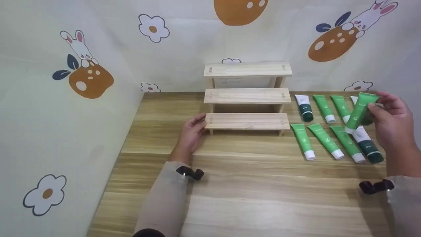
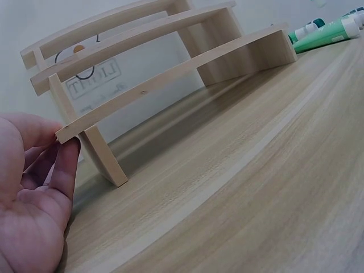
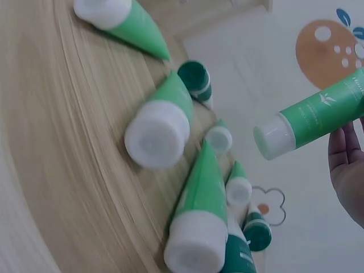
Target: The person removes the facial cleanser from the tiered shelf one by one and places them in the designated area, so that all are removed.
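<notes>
A three-tier wooden step rack [image 1: 246, 121] stands against the back wall. My left hand [image 1: 190, 136] grips the left end of its lowest step; in the left wrist view the thumb and fingers pinch that board's corner [image 2: 71, 129]. Off to the right, my right hand [image 1: 396, 123] holds a green tube [image 1: 360, 113] with a white cap, pinched near its flat end, cap downward. The right wrist view shows this held tube [image 3: 321, 116] raised above the others. Beneath it lie a green tube [image 1: 348, 144] and a white and dark-green tube [image 1: 368, 144], partly covered.
Several more tubes lie in two rows right of the rack, among them a green tube [image 1: 303, 141] in front and a white and dark-green tube [image 1: 305, 108] behind. All rest on the wood-grain table [image 1: 263, 184]. A patterned wall covering [image 1: 184, 56] borders the back and left.
</notes>
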The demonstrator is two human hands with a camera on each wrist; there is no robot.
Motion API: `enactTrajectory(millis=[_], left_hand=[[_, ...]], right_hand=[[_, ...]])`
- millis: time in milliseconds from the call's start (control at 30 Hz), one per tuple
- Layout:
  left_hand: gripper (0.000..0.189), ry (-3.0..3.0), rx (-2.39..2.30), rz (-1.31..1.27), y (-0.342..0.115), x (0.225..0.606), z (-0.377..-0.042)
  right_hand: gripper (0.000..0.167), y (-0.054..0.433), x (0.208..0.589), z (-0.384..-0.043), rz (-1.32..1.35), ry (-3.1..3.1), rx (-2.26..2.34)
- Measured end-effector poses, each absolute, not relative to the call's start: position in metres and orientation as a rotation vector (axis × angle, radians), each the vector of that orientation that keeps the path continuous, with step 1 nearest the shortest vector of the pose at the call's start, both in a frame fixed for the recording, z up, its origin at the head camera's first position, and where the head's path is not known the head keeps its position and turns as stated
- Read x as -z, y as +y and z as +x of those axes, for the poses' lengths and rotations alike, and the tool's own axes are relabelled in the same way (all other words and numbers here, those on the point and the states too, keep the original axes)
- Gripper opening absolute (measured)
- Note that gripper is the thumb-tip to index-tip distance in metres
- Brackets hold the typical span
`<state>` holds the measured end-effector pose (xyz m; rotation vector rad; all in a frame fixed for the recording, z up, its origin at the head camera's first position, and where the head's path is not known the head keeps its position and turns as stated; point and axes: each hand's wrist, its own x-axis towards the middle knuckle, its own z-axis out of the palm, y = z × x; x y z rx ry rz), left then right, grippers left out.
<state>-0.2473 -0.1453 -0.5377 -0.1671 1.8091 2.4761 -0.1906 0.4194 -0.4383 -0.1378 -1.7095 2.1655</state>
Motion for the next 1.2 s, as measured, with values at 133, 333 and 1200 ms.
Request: enactTrajectory(millis=[133,333,1200], left_hand=[[0.040,1.803,-2.479,-0.169,-0.145,0.537,-0.247],[0.041,1.816,-2.477,-0.161,-0.145,0.537,-0.248],[0.040,1.809,-2.467,-0.191,-0.146,0.539,-0.249]], right_hand=[[0.039,0.435,0.442,-0.192,-0.195,-1.715,-2.134],[0.037,0.457,0.451,-0.195,-0.276,-1.687,-2.112],[0.053,0.514,0.503,-0.183,-0.804,-1.959,-1.892]])
